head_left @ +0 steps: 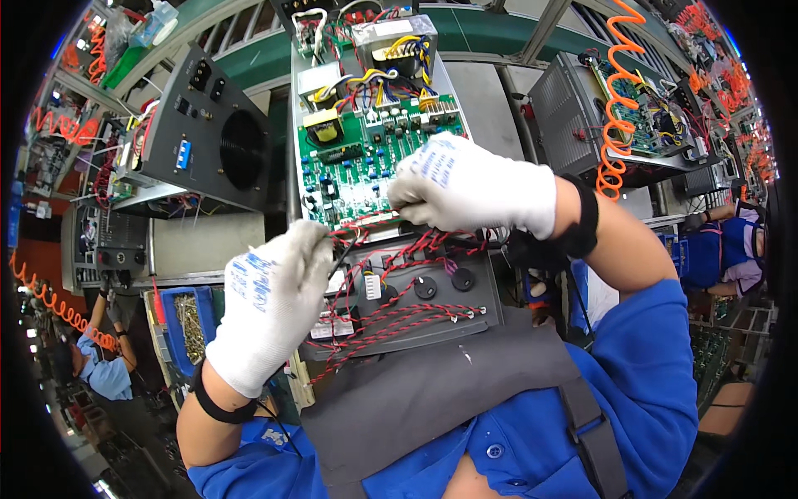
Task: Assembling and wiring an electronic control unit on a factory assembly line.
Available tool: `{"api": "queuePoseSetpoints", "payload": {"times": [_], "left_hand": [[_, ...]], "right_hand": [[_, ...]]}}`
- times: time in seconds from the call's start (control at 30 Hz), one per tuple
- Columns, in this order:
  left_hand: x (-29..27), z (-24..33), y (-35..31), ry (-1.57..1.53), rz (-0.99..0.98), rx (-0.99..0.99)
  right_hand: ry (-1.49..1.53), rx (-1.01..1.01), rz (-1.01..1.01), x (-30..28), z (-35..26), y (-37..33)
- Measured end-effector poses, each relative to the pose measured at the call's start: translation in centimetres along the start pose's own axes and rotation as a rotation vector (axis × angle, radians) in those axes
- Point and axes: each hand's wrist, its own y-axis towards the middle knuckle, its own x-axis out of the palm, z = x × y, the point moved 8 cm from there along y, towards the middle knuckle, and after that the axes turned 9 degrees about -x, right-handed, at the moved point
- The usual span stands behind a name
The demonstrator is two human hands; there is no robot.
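A green circuit board point(349, 179) full of components lies in an open metal chassis in front of me. At the board's near left corner, my left hand point(278, 299), in a white glove, pinches what looks like a red-and-black wire point(337, 234). My right hand point(474, 183), gloved too, is closed over the near right part of the board; its curled fingers hide what they hold. Below both hands lies a dark grey panel point(490, 312) with round black knobs point(426, 288). Several twisted red-and-black wires point(391, 320) spread across it, and a white connector point(372, 287) stands among them.
A large transformer point(395, 41) sits at the chassis's far end. To the left stands a dark metal case point(199, 133), to the right another open unit point(582, 108) behind an orange coiled hose point(619, 83). A blue bin of screws point(189, 328) is beside my left forearm. Other people work at both sides.
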Motion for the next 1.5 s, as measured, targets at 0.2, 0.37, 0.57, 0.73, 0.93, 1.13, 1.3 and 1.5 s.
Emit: {"api": "queuePoseSetpoints", "payload": {"times": [0.2, 0.37, 0.57, 0.73, 0.93, 1.13, 1.3, 1.5], "left_hand": [[1.4, -0.7, 0.1, 0.009, -0.043, 0.081], [4.3, -0.4, -0.4, 0.137, -0.212, 0.211], [3.4, 1.1, 0.0, 0.158, -0.150, 0.260], [2.4, 0.9, 1.7, 0.144, -0.061, 0.218], [5.1, -0.6, 2.5, 0.488, -0.175, 0.213], [5.9, 0.5, 2.6, 0.423, -0.160, 0.238], [5.3, 1.8, 2.8, 0.300, -0.095, 0.193], [7.2, 2.6, 3.3, 0.357, -0.134, 0.139]], "right_hand": [[0.118, 0.055, -0.213, 3.1, 1.0, 1.2], [-0.147, -0.131, -0.265, 4.6, -0.5, 0.0], [0.029, -0.051, -0.245, 4.4, 0.3, 0.0], [0.299, 0.226, -0.308, 4.5, 2.4, 0.4], [-0.090, -0.049, -0.446, 5.5, 1.2, 1.6], [-0.238, -0.159, -0.379, 5.6, -0.2, 0.5], [-0.015, -0.134, 0.231, -2.3, 0.9, -2.6], [0.434, 0.453, 0.641, -4.7, 8.3, -13.7]]}}
